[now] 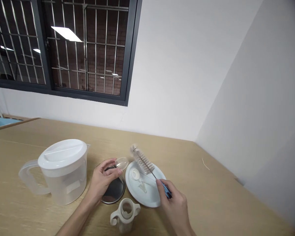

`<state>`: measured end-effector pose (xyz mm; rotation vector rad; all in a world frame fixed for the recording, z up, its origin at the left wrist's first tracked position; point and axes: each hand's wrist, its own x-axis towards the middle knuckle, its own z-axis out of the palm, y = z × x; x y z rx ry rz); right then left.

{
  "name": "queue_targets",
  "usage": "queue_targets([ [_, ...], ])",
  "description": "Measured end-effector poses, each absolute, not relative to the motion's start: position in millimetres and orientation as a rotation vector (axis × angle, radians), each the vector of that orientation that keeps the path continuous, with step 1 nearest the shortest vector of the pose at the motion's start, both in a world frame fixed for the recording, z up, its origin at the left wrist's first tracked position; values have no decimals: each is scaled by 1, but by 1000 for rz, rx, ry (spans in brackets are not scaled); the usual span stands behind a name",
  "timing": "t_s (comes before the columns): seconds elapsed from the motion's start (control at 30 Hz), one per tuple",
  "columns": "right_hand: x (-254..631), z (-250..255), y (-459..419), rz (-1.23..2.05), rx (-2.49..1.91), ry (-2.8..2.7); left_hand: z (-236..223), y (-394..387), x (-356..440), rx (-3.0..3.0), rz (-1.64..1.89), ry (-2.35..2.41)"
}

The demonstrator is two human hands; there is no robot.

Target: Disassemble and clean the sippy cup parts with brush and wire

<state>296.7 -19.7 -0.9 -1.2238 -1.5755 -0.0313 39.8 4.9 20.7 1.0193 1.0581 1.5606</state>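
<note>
Between the thumb and fingers of my left hand (103,178) is a small clear dome-shaped cap (122,163), tilted to the right above a dark round metal tray (114,191). My right hand (173,200) grips the blue handle of a bottle brush (143,161); its white bristles point up and left over a pale blue plate (147,201). On that plate lie a white ring (135,174) and a small translucent piece (143,187). Nearest to me stands an open two-handled baby bottle (126,213), upright on the table.
A lidded translucent pitcher (64,177) stands at the left, its handle facing left. A thin pale strip (206,164) lies on the wooden table (206,203) at the right. The white wall and barred window (88,49) rise behind the table.
</note>
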Motion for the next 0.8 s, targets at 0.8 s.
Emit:
queue_targets([
  [0.8, 297, -5, -20, 32, -1117, -1731, 10, 12, 36, 1075, 1655, 969],
])
